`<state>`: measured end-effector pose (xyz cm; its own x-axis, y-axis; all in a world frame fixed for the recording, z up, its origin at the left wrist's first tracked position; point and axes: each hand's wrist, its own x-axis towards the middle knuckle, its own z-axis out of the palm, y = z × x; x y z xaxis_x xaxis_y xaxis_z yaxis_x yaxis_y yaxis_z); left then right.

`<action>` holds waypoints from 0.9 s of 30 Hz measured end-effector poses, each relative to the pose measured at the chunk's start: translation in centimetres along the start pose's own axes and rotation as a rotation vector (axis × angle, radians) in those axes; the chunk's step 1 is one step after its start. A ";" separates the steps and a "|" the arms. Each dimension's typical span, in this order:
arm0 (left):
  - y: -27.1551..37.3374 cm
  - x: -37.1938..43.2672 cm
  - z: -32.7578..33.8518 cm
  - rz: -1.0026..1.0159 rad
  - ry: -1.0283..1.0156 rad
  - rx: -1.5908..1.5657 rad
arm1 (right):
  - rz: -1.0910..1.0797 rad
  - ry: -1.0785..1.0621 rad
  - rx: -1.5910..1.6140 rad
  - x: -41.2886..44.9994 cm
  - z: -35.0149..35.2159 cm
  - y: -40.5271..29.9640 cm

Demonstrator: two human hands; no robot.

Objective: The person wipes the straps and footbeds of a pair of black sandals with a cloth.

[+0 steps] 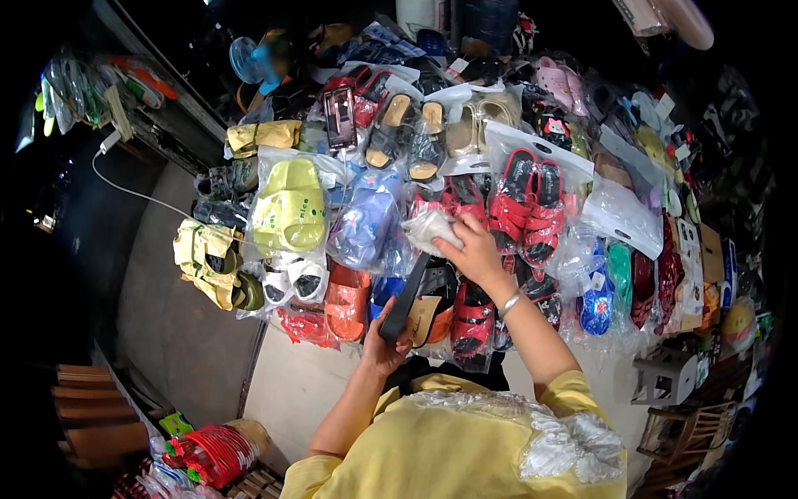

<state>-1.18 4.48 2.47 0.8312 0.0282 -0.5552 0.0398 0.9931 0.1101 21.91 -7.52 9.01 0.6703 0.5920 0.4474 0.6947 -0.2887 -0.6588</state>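
Observation:
Low before me, my left hand [385, 343] grips a dark-soled sandal [406, 298], tilted with its sole edge upward. My right hand [472, 249] has a crumpled pale cloth [429, 231] between thumb and fingers, just above the sandal's far end. Behind the sandal lies another sandal with a tan insole [427, 317], partly hidden; I cannot tell how the two are joined or whether they touch. Around my hands lie bagged slippers: lime green ones [293, 209], blue-purple ones [368, 218], an orange pair [346, 299] and red strappy sandals [525, 209].
A phone [340, 118] with a white cable stands among the footwear. Farther back are a blue fan [246, 60] and a yellow paper-wrapped bundle [265, 137]. A grey plastic stool [666, 376] and a wooden chair [689, 430] stand at the right. Red bundled goods [218, 455] lie at lower left.

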 end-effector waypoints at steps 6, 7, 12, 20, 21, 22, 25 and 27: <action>0.5 -0.1 0.5 -0.002 0.030 0.042 | 0.310 0.078 -0.104 0.4 -0.2 5.0; 0.6 -0.1 0.5 -0.034 0.042 0.016 | 0.302 0.081 -0.103 0.2 -0.1 4.9; 0.2 -0.1 0.2 -0.014 0.022 -0.013 | -0.043 0.050 0.007 -1.5 -0.5 0.3; 0.4 -0.3 1.6 0.048 0.089 0.109 | 0.176 0.155 -0.185 0.3 -2.2 2.3; 0.1 -0.5 1.8 0.047 0.106 0.114 | 0.124 0.162 -0.192 0.2 -2.5 1.1; -0.2 -0.7 1.9 0.047 0.124 0.120 | 0.072 0.169 -0.199 -0.1 -2.3 0.2; -0.9 -0.9 2.8 0.091 0.156 0.127 | 0.040 -0.112 -0.342 -2.4 -0.7 -3.7; -0.8 -0.7 1.8 0.065 0.174 0.112 | -0.022 -0.266 -0.307 -4.9 0.0 -6.8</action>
<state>-0.83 3.49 4.26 0.7261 0.1207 -0.6769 0.0588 0.9700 0.2361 13.95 -8.45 11.32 0.5916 0.7631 0.2603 0.7806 -0.4614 -0.4216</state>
